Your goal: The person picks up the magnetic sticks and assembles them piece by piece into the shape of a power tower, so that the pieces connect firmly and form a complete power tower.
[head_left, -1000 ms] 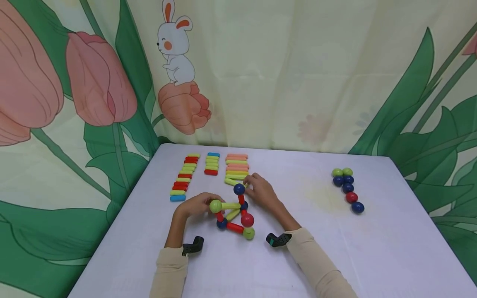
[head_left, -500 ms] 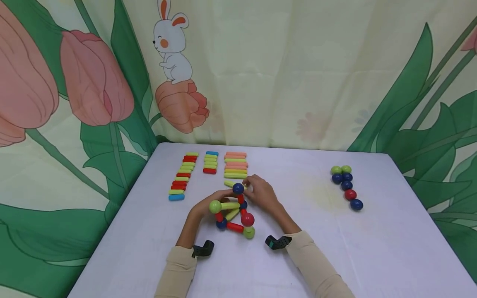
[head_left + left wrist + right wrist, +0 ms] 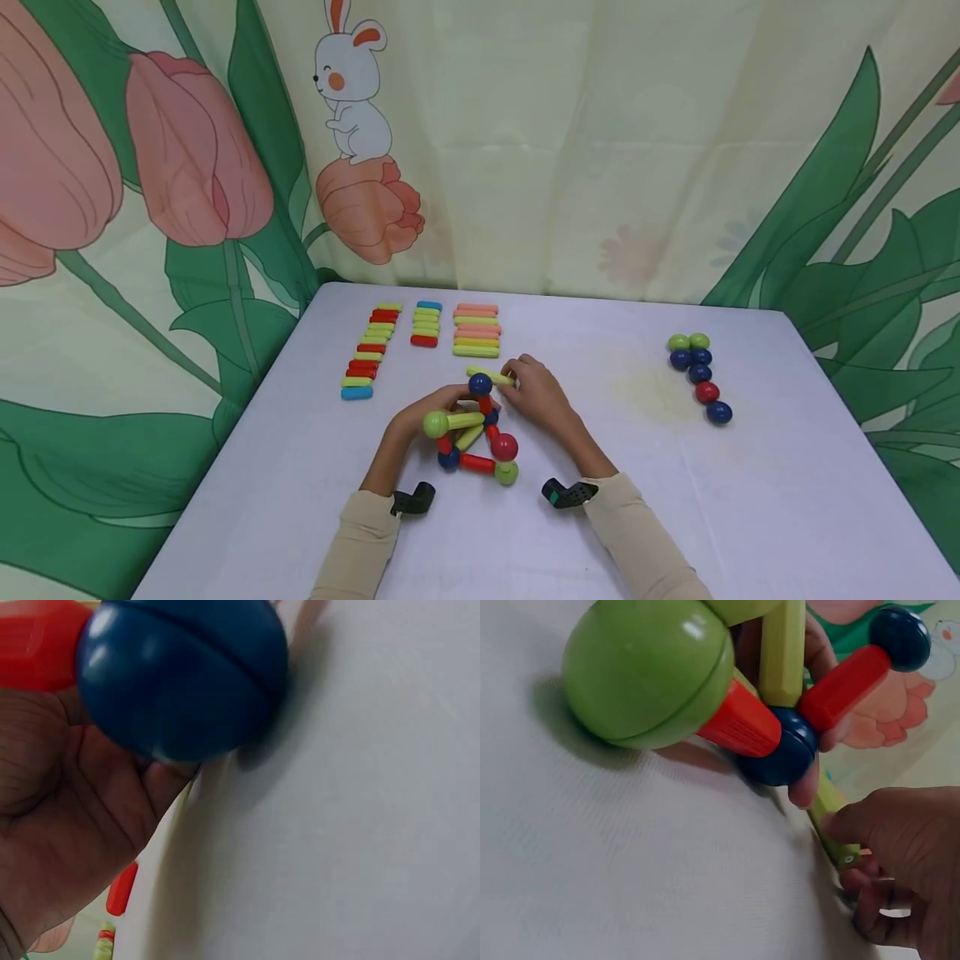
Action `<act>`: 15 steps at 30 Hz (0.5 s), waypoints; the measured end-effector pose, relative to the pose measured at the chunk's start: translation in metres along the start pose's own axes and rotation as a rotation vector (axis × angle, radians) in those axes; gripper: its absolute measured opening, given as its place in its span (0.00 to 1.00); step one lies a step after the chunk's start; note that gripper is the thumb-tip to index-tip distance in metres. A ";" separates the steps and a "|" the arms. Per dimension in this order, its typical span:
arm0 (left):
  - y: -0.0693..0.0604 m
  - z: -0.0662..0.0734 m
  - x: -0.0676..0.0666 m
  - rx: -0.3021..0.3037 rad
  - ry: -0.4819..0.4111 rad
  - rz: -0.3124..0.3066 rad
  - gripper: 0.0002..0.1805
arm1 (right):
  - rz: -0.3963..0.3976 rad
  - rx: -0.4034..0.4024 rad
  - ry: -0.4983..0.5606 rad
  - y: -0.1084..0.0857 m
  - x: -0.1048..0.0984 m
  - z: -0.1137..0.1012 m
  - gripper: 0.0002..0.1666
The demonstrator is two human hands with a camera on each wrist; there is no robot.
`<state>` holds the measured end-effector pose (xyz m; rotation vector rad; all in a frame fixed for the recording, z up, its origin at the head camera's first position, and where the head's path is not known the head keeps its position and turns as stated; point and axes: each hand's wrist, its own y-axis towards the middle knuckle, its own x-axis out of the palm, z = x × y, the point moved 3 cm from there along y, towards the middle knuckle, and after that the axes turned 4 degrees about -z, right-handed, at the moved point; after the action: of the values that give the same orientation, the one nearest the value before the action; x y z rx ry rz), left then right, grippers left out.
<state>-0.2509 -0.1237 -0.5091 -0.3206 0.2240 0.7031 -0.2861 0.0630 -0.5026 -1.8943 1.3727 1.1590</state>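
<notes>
A structure of coloured sticks and balls, topped at the back by a blue ball [image 3: 480, 384], stands between the hands. The left hand [image 3: 427, 412] reaches behind it, fingers curled round its rear joint, partly hidden. In the left wrist view a blue ball [image 3: 180, 675] covers part of the palm [image 3: 67, 817]. Just beyond the structure, the right hand [image 3: 540, 400] pinches the right end of a yellow-green stick [image 3: 487, 375]. The right wrist view shows thumb and fingers of that hand [image 3: 900, 855] on the stick [image 3: 829, 817], near the left hand's fingers [image 3: 804, 787].
Three columns of sticks lie at the back left: a long one with a blue stick [image 3: 356, 392] nearest, a short one with a red stick [image 3: 423, 341], and one of longer sticks [image 3: 476, 352]. Several loose balls [image 3: 707, 392] form a line at the right.
The left hand has moved right, from the structure's left side to behind it. The yellow-green stick has come away from the long sticks, towards the right, with the right hand.
</notes>
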 end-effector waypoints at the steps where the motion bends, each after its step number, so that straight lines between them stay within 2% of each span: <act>1: 0.000 0.000 0.000 0.001 0.009 -0.014 0.24 | -0.001 -0.003 -0.011 -0.001 -0.001 0.000 0.16; 6: 0.002 -0.005 0.001 0.021 0.054 -0.113 0.27 | 0.024 -0.038 -0.074 -0.006 -0.001 0.002 0.18; 9: 0.005 -0.007 0.003 0.052 0.037 -0.160 0.25 | 0.033 -0.038 -0.076 -0.007 0.001 0.004 0.17; 12: 0.007 -0.008 0.006 0.079 -0.021 -0.209 0.23 | 0.035 -0.017 -0.013 -0.006 0.002 0.008 0.16; 15: 0.008 -0.007 0.007 0.091 -0.035 -0.227 0.22 | 0.036 0.004 0.074 -0.006 0.001 0.012 0.15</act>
<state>-0.2512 -0.1164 -0.5193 -0.2417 0.1827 0.4719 -0.2841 0.0741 -0.5097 -1.9344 1.4528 1.1123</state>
